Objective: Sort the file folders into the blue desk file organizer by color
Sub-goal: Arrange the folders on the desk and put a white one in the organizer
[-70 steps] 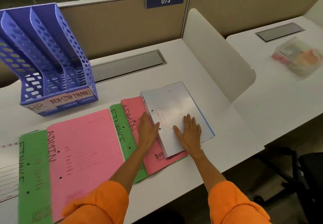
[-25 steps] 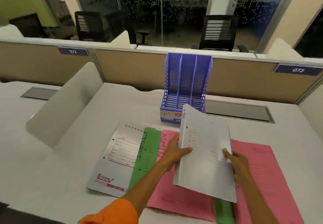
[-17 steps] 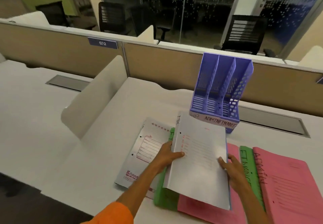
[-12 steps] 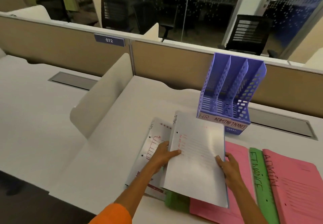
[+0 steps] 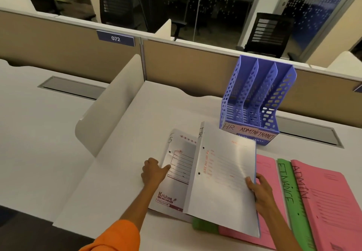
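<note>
- The white HR folder (image 5: 225, 176) was tilted up over the pink folders (image 5: 269, 174), with the right hand (image 5: 260, 190) pinching its right edge.
- The left hand (image 5: 154, 172) touched the second white folder (image 5: 176, 174) at its left edge; whether it gripped could not be told.
- Gathering the whites seemed to be the step in hand; next, they needed standing in the HR slot of the empty blue organizer (image 5: 254, 97).

Blue partition plate (image 5: 115, 38) reading 072, label strip (image 5: 252, 133) on the blue organizer (image 5: 254, 93) showing HR, ADMIN, FINANCE, upper white folder (image 5: 225, 182) bearing handwritten HR, lower white folder (image 5: 176, 172) showing printed Krishna, green folder (image 5: 295, 211) saying FINANCE, pink folder (image 5: 333, 201) saying ADMIN.
</note>
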The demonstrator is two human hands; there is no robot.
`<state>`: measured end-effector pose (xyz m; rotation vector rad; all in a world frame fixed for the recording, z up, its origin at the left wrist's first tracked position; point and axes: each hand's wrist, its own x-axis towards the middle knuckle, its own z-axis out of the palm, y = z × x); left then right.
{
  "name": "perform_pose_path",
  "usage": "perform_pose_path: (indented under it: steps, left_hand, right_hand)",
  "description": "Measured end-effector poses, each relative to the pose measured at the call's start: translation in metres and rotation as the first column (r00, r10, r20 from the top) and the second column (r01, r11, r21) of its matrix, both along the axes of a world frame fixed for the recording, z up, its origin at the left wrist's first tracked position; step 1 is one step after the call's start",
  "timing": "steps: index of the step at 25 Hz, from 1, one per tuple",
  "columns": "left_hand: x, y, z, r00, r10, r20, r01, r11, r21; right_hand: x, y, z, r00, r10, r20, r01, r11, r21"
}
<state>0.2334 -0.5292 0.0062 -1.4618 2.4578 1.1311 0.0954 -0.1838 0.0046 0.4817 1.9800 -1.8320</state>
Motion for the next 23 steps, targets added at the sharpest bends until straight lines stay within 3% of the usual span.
perform_pose_path:
  steps: [2,7,9,16,23]
  left_hand:
    - [-0.004,-0.001,-0.001,1.0,0.022,0.01,-0.023,0.992,0.124]
    - [-0.018,0.003,-0.002,0.99,-0.009,0.143,-0.014,0.987,0.162]
    - [-0.019,0.002,-0.004,0.994,-0.012,0.111,-0.012,0.977,0.212]
    - [-0.018,0.011,-0.001,0.998,0.024,-0.056,-0.014,0.986,0.168]
    - [-0.008,-0.023,0.008,0.996,0.055,-0.063,-0.042,0.981,0.192]
  right_hand:
    - [-0.001,0.005,0.004,1.0,-0.005,0.0,0.005,1.0,-0.019]
    - [-0.002,0.015,0.01,1.0,0.001,0.009,0.0,0.998,-0.058]
    - [-0.002,0.016,0.011,1.0,-0.004,0.009,0.004,0.998,-0.064]
    - [-0.001,0.018,0.01,1.0,-0.005,0.018,0.005,1.0,-0.025]
    - [0.002,-0.002,0.013,1.0,0.017,0.004,-0.017,1.0,-0.009]
